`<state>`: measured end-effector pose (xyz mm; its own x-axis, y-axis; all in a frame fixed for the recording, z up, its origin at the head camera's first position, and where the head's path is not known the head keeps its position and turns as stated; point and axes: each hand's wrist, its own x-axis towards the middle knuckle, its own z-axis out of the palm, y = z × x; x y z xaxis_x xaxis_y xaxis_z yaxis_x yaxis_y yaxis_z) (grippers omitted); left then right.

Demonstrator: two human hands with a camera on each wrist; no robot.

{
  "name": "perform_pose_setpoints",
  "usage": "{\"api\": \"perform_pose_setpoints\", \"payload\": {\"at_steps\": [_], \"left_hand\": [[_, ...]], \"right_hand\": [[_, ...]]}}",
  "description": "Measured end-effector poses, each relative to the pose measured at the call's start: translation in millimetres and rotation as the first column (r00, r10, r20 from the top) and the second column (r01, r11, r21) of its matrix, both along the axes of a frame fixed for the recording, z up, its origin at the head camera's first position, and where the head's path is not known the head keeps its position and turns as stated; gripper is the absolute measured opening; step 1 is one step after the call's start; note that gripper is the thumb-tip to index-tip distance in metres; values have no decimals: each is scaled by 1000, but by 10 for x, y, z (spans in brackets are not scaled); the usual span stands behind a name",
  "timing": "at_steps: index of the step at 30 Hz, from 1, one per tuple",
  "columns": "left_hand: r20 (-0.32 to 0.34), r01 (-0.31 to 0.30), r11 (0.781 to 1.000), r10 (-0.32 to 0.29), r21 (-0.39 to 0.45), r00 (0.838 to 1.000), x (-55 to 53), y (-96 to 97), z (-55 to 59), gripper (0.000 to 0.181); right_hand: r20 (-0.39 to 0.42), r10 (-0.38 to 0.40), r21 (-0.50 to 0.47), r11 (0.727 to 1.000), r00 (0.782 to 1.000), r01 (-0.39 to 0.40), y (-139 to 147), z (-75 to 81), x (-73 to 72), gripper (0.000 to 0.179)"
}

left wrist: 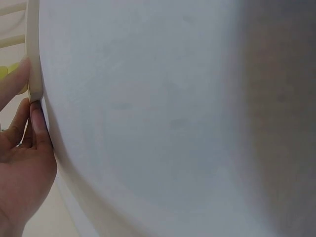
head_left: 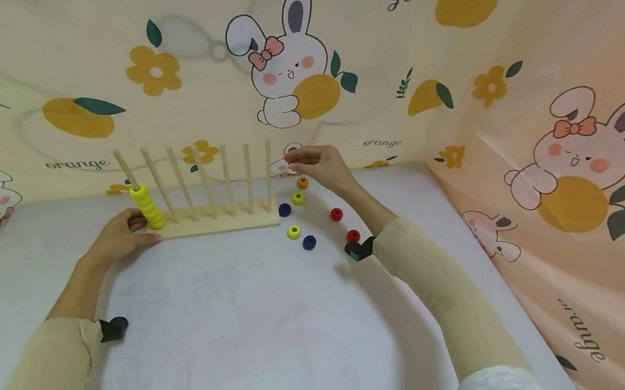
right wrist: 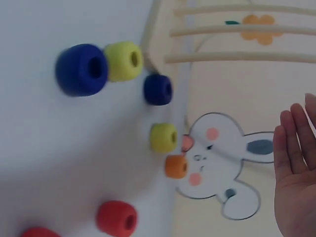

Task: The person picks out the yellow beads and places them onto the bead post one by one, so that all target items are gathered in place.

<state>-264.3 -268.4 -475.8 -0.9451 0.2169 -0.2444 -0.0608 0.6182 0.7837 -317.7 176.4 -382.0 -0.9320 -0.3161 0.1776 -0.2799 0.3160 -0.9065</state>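
Observation:
A wooden peg rack [head_left: 218, 222] with several upright pegs stands at the back of the table. My left hand [head_left: 119, 236] grips the left end of its base, thumb along the front edge; the left wrist view shows fingertips at the corner of the base [left wrist: 33, 59]. Yellow beads [head_left: 147, 207] are stacked on the leftmost peg, close by that hand. My right hand [head_left: 321, 167] is raised just right of the rightmost peg [head_left: 268, 174]. Its fingers look straight in the right wrist view, with no bead showing at them.
Loose beads lie right of the rack: an orange bead [head_left: 302, 182], yellow beads [head_left: 293, 232], dark blue beads [head_left: 309, 242] and red beads [head_left: 337, 214]. The right forearm passes over the table near the red ones. A patterned cloth [head_left: 190, 61] hangs behind the table.

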Motion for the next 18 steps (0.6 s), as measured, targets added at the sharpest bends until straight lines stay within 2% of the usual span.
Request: {"api": "perform_pose_setpoints", "payload": {"at_steps": [7,11,18], "left_hand": [[-1,3,1000,-3,-3,1000,18,-4,14,91],[1,1,1000,-1,-6,1000,15,-9,9,93],[3,-2,1000,2,11,1000,7,1,2,93]], "right_hand": [[41,-67,48,997,997,65,90,-203,22,23],[79,-90,46,995,993,86,148,-326,28,23],[96,-112,19,994,989,111,286,-628,3,23]]}}
